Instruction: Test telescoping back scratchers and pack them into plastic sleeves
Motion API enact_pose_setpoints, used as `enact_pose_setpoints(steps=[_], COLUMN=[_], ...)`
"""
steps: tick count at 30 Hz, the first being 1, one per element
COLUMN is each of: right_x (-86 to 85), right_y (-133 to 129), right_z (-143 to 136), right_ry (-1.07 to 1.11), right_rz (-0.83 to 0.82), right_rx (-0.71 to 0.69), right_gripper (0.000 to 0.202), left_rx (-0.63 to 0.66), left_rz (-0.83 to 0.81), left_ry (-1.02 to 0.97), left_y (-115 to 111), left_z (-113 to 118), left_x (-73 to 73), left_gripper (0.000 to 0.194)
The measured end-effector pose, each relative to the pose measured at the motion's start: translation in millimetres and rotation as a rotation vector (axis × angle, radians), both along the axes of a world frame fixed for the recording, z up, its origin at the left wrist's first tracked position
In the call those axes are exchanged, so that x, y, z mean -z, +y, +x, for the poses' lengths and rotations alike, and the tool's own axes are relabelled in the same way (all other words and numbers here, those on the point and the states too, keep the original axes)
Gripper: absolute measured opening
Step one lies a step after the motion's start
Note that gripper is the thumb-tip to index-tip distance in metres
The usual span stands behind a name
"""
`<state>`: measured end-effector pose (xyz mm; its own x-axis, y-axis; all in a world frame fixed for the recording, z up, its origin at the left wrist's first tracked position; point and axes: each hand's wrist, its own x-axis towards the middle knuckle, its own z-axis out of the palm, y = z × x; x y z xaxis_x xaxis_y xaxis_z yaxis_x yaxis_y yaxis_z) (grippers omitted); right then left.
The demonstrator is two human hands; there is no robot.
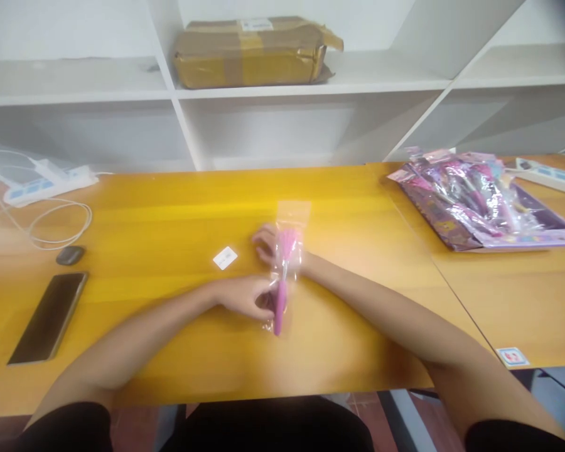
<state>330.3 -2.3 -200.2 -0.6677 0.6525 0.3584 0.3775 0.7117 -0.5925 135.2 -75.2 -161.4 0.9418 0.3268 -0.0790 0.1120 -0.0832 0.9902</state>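
A makeup brush (280, 304) with pink bristles, a silvery neck and a pink handle is sealed in a clear plastic bag. My left hand (245, 296) is closed on the bag at the handle, thumb and fingers pinching it from the left side. Behind the bag's upper half lies my right hand (266, 242), partly hidden by it. Its fingers are loosely curled and apart, pointing left, with nothing visible between them. A small white label card (225, 258) rests on the table just left of both hands.
At right, an open purple box (452, 229) holds several bagged brushes, beside a power strip (553, 174). Left are another power strip (51, 186), a cable, a small dark case (70, 255) and a phone (49, 319). A carton (249, 59) sits on the shelf; a sticker (512, 356) lies front right.
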Motion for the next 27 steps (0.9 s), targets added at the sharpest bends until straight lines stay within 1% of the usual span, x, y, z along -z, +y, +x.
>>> enact_pose_setpoints(steps=[2,4,6,9,12,14,16,19,21,23,27], right_x=[-6.4,-14.7,-20.5,-18.7,-9.4,-5.6,-6.1,-10.1,-10.4,-7.4,2.5], right_y=[1,1,-1,-1,1,1,0,-1,0,4,17], right_z=[-29,-53,-69,-74,-68,-63,-60,-52,-40,-21,21], right_ry=[-0.042,-0.107,-0.157,-0.154,-0.036,0.052,0.143,0.368,0.519,0.645,0.962], right_rz=[0.038,0.073,0.085,0.051,-0.065,-0.169,-0.265,-0.446,-0.591,-0.713,-0.852], right_rx=[-0.062,-0.128,-0.163,-0.141,-0.105,-0.108,-0.070,0.043,0.048,0.026,0.125], right_gripper=[0.034,0.044,0.043,0.035,0.037,0.036,0.037,0.034,0.033,0.035,0.045], left_rx=[0.070,0.083,0.076,0.040,0.048,0.060,0.051,0.012,-0.022,-0.105,-0.440], left_rz=[0.004,0.023,0.045,0.074,0.064,0.012,-0.053,-0.104,-0.137,-0.171,-0.160], left_ry=[-0.006,-0.011,-0.010,0.000,0.017,0.030,0.023,-0.023,-0.042,-0.042,-0.025], left_y=[-1,-2,-1,1,2,2,2,4,5,6,6], left_z=[1,1,2,1,1,0,0,-3,-4,-3,1], left_x=[-6.3,-10.9,-12.9,-11.2,-6.5,-3.5,-1.5,0.7,3.5,8.8,22.4], left_gripper=[0.021,0.024,0.026,0.024,0.022,0.020,0.020,0.024,0.026,0.027,0.023])
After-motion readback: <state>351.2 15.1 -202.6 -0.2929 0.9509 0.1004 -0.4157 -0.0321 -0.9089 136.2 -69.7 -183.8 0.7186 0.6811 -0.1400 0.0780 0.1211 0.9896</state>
